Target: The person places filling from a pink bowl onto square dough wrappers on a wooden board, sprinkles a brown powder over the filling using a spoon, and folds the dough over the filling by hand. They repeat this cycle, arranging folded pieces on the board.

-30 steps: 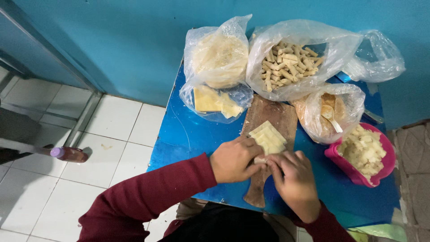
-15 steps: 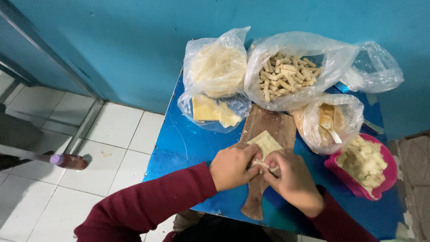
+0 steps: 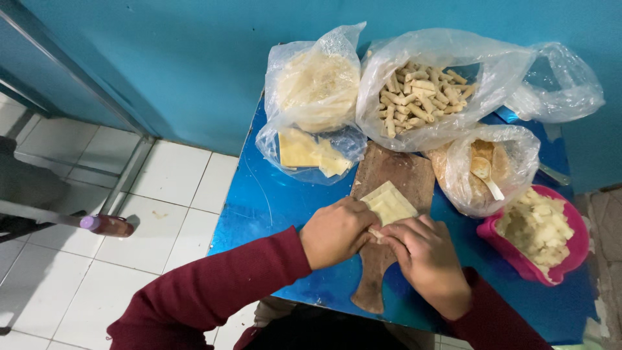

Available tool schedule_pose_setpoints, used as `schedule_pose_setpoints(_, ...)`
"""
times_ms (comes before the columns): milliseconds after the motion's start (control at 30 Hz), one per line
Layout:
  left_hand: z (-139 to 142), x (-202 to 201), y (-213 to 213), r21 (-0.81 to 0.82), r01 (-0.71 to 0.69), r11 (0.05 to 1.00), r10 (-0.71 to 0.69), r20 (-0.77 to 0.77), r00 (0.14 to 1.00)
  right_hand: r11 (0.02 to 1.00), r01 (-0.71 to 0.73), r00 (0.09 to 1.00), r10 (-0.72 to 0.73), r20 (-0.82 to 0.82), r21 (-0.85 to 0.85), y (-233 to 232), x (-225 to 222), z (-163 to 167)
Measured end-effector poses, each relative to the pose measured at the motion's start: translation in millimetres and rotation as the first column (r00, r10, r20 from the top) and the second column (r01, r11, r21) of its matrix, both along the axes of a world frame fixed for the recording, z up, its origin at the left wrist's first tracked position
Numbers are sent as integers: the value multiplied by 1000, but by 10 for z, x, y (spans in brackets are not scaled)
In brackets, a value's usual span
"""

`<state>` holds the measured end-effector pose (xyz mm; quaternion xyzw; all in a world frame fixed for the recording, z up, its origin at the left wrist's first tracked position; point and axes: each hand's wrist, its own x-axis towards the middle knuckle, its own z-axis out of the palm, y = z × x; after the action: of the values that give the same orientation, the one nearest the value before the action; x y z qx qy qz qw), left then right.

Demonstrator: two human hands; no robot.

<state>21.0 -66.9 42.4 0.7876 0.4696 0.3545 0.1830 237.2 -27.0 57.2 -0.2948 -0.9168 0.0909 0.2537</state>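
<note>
Head view: my left hand (image 3: 335,232) and right hand (image 3: 424,259) pinch the near edge of a pale square wrapper (image 3: 389,203), half-rolled on the wooden board (image 3: 392,175).

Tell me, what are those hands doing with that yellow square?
A person's left hand and right hand are both pressed on the near corner of a thin pale-yellow wrapper, which lies on a wooden board on a blue table. Behind the board stand plastic bags: one full of finished rolls, one of flat wrappers. A pink bowl of pale cubes sits to the right.
</note>
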Motion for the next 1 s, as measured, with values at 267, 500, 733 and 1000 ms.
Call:
schedule_pose_setpoints(267, 49, 62, 26, -72, -84, 994, 88, 45, 995, 954, 101, 993, -116, -35, -282, 197, -14, -125)
schedule_pose_setpoints(500, 42, 27, 173, -173, -67, 983, 102, 204, 974, 909, 90, 987, -135, -84, -407, 246, -31, -70)
schedule_pose_setpoints(733, -9, -15, 116, 43, 18, 999, -20, 46, 999, 998, 52, 999, -52, 6, -27, 82, -45, 24)
schedule_pose_setpoints(1000, -51, 52, 132, 129, -74, 989, 74, 10, 997, 983, 170, 982, -175, 68, 70, 74, -65, -10)
